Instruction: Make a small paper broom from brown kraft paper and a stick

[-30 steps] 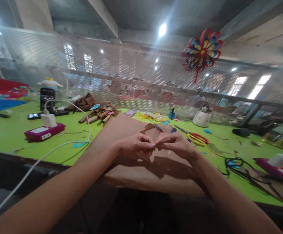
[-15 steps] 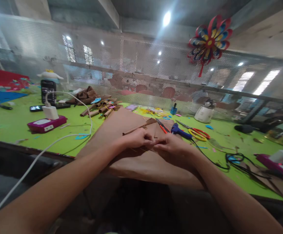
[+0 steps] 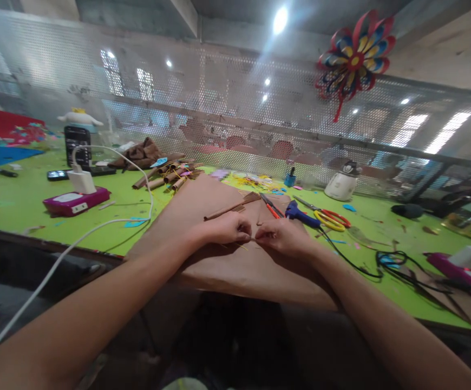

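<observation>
My left hand [image 3: 230, 227] pinches one thin strip [image 3: 253, 239] | my right hand [image 3: 283, 236] pinches its other end | brown paper [image 3: 246, 273] lies below

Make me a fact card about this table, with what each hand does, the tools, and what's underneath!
Left hand: pinching a small thin piece
Right hand: pinching the same piece
Under the hands: brown sheet
Tools: red-handled tool, blue glue gun, scissors
Table: green
Hanging up: flower decoration
</observation>
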### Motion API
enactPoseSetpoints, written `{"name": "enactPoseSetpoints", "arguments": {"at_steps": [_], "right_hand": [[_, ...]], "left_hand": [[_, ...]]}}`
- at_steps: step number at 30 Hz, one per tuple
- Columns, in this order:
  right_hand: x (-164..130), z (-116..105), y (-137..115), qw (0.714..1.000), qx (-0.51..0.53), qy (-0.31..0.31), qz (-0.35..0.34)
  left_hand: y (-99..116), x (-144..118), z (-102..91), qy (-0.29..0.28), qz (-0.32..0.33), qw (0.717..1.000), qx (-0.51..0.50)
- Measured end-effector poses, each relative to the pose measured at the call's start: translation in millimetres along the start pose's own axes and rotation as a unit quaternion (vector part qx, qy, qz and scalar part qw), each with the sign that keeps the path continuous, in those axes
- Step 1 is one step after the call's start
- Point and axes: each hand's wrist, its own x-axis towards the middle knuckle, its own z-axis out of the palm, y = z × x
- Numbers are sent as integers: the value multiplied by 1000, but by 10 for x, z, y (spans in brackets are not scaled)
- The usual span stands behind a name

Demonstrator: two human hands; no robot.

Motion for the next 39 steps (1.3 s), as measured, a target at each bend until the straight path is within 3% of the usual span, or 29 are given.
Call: {"name": "enactPoseSetpoints", "arguments": {"at_steps": [9, 18, 23, 34, 39], "right_hand": [[8, 57, -56, 986, -152, -3, -73], [-121, 109, -29, 956, -274, -2, -102], [-203, 76, -5, 939, -317, 19, -133], [-245, 30, 1, 927, -346, -12, -147], [-173, 23, 52, 946, -316, -28, -63]], "left_hand": [[-4, 31, 118, 55, 112, 989, 74], [35, -39, 97, 71, 188, 949, 241], [10, -59, 92, 75, 182, 937, 289], [104, -142, -49, 19, 130, 957, 261], [131, -114, -52, 21, 116, 964, 239]]}}
